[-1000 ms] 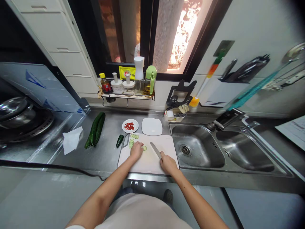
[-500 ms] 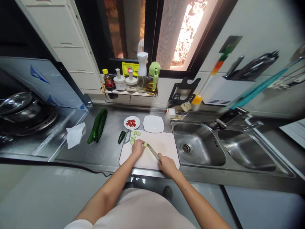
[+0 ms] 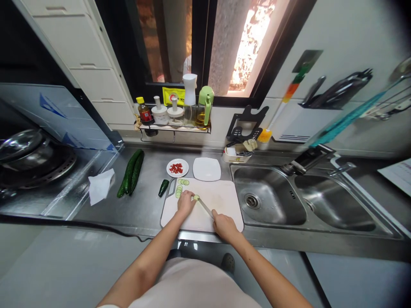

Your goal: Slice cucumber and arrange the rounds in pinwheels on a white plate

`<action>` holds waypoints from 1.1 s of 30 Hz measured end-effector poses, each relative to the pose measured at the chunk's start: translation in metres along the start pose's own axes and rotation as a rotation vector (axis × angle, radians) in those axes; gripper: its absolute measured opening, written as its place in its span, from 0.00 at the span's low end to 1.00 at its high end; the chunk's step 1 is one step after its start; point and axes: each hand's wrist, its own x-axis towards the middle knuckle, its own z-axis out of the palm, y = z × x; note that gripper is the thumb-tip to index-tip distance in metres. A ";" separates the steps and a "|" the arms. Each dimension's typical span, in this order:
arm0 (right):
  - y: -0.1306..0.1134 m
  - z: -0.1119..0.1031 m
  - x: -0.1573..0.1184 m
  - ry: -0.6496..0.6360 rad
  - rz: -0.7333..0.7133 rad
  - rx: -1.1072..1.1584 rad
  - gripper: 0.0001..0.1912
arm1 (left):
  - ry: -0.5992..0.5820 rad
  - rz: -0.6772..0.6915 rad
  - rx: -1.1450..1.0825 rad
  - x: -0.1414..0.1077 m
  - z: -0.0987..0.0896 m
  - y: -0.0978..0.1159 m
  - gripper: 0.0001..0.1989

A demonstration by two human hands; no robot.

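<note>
On the white cutting board [image 3: 221, 192], my left hand [image 3: 186, 202] is closed on a short piece of cucumber [image 3: 196, 197], most of it hidden by the fingers. My right hand [image 3: 224, 225] grips a knife [image 3: 205, 208] by its handle. The blade points up and left, its tip end at the cucumber piece. Cut cucumber slices [image 3: 179, 190] lie at the board's upper left, just beyond my left hand. A dark green cucumber end [image 3: 163, 188] rests on the counter left of the board.
Whole cucumbers [image 3: 131, 172] and a white cloth or paper [image 3: 100, 186] lie to the left. Behind the board stand a small plate [image 3: 185, 172] of chopped red pieces and a white square plate [image 3: 206, 169]. A double sink [image 3: 268, 194] is on the right, a condiment rack [image 3: 192, 128] above.
The view has shifted slightly, so the counter sits a little lower. Both hands stay at the cucumber piece, and the knife has moved only slightly.
</note>
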 end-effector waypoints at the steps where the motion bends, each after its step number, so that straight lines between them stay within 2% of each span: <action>1: 0.000 0.001 0.001 -0.004 -0.002 -0.001 0.18 | -0.001 -0.009 0.005 0.000 0.000 0.000 0.11; 8: -0.002 0.005 0.006 -0.002 -0.003 0.003 0.20 | -0.009 -0.033 0.015 0.000 0.000 0.002 0.11; 17: -0.007 -0.004 0.012 -0.043 0.001 0.013 0.20 | -0.019 -0.041 0.034 0.000 -0.002 0.004 0.11; 33: -0.011 -0.008 0.019 -0.019 -0.020 -0.008 0.22 | 0.005 -0.028 0.043 0.000 0.002 0.002 0.10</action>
